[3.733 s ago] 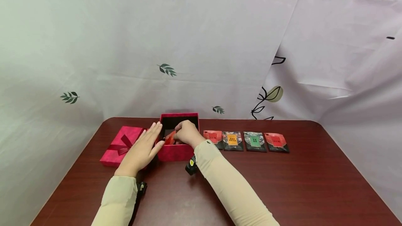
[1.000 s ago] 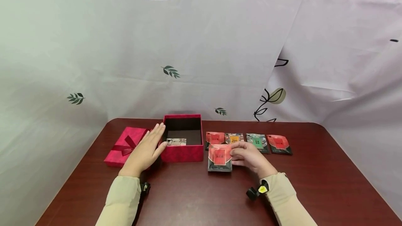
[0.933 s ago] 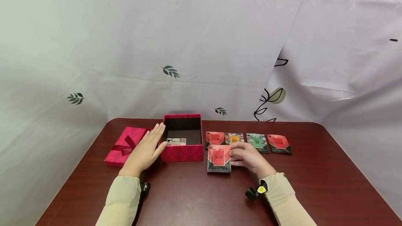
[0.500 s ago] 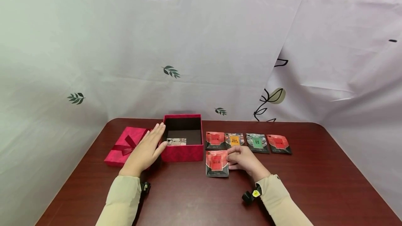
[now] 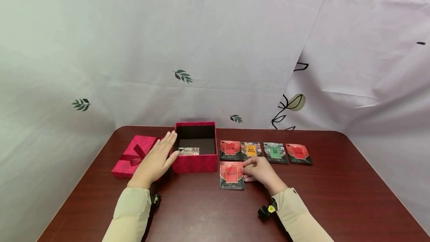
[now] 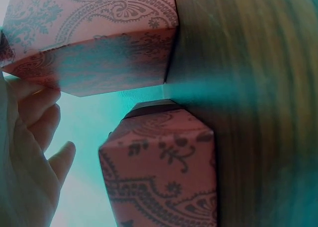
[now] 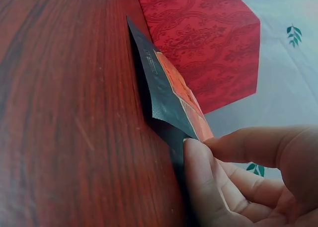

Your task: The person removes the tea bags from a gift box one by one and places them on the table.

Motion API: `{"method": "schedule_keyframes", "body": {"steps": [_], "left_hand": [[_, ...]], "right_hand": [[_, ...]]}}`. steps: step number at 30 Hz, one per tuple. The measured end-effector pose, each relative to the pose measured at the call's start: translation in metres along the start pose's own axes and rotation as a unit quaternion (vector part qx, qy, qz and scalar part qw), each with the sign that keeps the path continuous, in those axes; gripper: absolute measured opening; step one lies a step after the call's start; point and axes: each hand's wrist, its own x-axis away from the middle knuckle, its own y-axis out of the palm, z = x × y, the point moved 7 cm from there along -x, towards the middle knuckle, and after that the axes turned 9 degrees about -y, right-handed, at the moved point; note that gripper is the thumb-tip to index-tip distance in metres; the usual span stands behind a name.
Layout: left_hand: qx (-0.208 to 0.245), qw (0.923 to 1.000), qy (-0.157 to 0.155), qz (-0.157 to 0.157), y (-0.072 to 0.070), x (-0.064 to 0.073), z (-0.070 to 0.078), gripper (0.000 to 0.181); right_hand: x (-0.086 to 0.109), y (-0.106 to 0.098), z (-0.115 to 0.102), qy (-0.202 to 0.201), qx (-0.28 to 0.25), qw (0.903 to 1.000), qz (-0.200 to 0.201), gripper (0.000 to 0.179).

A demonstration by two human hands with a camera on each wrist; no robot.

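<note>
My right hand pinches the right edge of a red and black sachet between thumb and fingers. In the right wrist view this sachet lies close over the wood, its near corner slightly raised. A red gift box stands behind and left of it, with one patterned packet visible inside. My left hand has its fingers straight, their tips at the box's left rim. Under that hand, partly hidden, lies the red lid with a dark ribbon bow. The left wrist view shows the fingers against a patterned side.
Along the back right, a row of sachets lies flat: a red one, an orange-labelled one, a green-labelled one and another red one. A white printed curtain hangs behind the brown table.
My right hand took the red sachet out of the box, carried it right, and lowered it before the row. Over the last half second it barely moved. My left hand stayed by the box.
</note>
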Motion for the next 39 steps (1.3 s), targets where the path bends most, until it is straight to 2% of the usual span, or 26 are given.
{"method": "schedule_keyframes", "body": {"steps": [7, 13, 17, 22, 30, 36, 39], "left_hand": [[0.0, 0.9999, 0.013, 0.009, -0.001, 0.0, 0.002, 0.067], [0.0, 0.9997, 0.018, 0.014, 0.0, 0.001, 0.002, 0.067], [0.001, 0.9999, 0.012, 0.006, 0.001, 0.001, 0.003, 0.068], [0.0, 1.0, 0.008, 0.005, 0.0, 0.0, 0.002, 0.068], [0.002, 0.9999, 0.012, 0.011, -0.002, 0.001, 0.002, 0.067], [0.005, 0.9999, 0.009, 0.006, 0.0, 0.001, 0.002, 0.068], [0.004, 0.9999, 0.01, 0.008, -0.001, 0.001, 0.002, 0.068]], "right_hand": [[0.002, 0.001, -0.01, -0.026, -0.016, 0.9995, 0.006, 0.027], [0.008, 0.012, -0.034, -0.078, -0.009, 0.9964, -0.03, 0.027], [0.013, 0.023, -0.05, -0.115, -0.021, 0.9915, -0.057, 0.027], [0.015, 0.037, -0.071, -0.146, -0.02, 0.9868, -0.067, 0.023], [-0.002, 0.057, -0.105, -0.176, -0.044, 0.982, -0.053, 0.018], [-0.018, 0.068, -0.112, -0.155, -0.077, 0.9841, -0.041, 0.016], [-0.024, 0.07, -0.119, -0.163, -0.049, 0.9851, -0.023, 0.015]]}}
